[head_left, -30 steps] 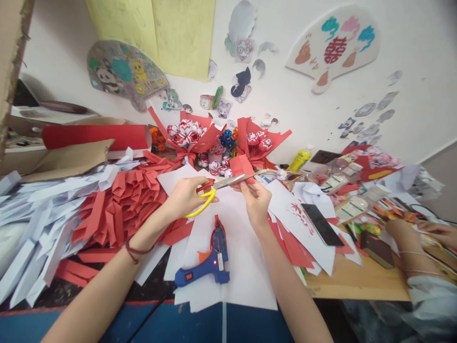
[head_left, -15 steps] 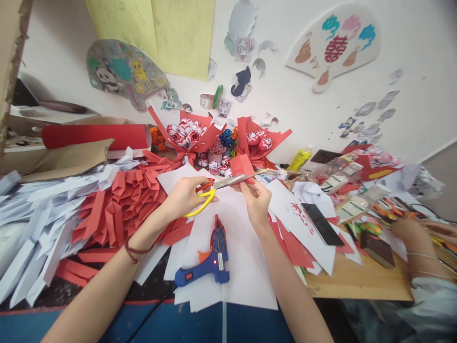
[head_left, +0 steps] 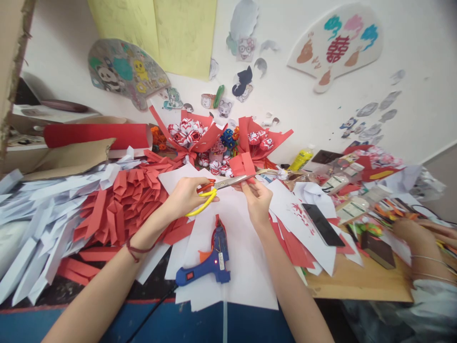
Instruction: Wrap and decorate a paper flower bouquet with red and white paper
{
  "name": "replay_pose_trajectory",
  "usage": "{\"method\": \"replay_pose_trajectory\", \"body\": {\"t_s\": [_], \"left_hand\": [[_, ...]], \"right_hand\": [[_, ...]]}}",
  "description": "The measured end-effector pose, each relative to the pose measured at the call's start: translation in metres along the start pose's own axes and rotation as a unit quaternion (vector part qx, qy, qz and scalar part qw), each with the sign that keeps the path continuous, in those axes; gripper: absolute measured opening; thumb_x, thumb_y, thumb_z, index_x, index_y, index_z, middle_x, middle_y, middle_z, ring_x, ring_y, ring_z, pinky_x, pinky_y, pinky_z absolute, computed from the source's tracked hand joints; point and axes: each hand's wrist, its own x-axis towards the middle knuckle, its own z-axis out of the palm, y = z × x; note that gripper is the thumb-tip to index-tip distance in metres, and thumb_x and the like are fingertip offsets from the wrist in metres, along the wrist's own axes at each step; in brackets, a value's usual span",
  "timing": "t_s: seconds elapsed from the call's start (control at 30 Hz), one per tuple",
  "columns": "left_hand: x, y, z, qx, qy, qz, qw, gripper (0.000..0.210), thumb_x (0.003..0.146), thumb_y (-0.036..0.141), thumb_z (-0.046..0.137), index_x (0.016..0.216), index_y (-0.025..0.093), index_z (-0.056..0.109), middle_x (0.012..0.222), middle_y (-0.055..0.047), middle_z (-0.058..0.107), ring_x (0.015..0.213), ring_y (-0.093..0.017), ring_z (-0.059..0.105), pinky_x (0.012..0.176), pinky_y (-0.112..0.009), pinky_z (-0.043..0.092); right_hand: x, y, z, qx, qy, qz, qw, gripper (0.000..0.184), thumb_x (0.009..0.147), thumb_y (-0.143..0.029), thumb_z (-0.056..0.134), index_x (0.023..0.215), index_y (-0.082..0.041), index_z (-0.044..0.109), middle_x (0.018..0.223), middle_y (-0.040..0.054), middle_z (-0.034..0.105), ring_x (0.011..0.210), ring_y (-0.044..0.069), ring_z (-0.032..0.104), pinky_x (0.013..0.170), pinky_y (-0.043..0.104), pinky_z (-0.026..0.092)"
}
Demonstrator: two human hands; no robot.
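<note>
My left hand point(head_left: 185, 196) is closed around the handles of scissors point(head_left: 228, 183), one handle loop yellow and the other orange-red. The blades point right, across the lower part of a piece of red paper point(head_left: 242, 164). That paper is pinched upright in my right hand point(head_left: 258, 201), whose thumb and fingers sit close to the blade tips. Below both hands, a blue hot glue gun point(head_left: 219, 259) with a small lit light lies on white paper sheets point(head_left: 246, 281), nozzle facing away from me.
Folded red paper strips point(head_left: 130, 202) and folded white strips point(head_left: 46, 214) are heaped at left. Red-wrapped paper-flower bouquets point(head_left: 189, 138) stand against the wall. A dark phone point(head_left: 323, 225) lies on papers at right. Another person's arm point(head_left: 417, 243) rests at the far right.
The scissor blades have drawn closer together across the red paper. Both hands stay in nearly the same place, and the whole view has shifted slightly.
</note>
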Motion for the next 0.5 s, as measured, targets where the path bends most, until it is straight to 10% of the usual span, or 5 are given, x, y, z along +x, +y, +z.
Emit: {"method": "replay_pose_trajectory", "body": {"t_s": [0.5], "left_hand": [[0.001,0.006,-0.002,-0.002,0.066,-0.063,0.996,0.039,0.077,0.054,0.07,0.072,0.016,0.06,0.063,0.004,0.054,0.06,-0.012,0.042,0.06,-0.024,0.034]], "right_hand": [[0.012,0.011,-0.017,-0.108,0.065,0.062,0.99,0.038,0.085,-0.051,0.063,0.081,-0.014,0.07,0.074,0.0079,0.074,0.059,0.02,0.07,0.063,0.034,0.059]]}}
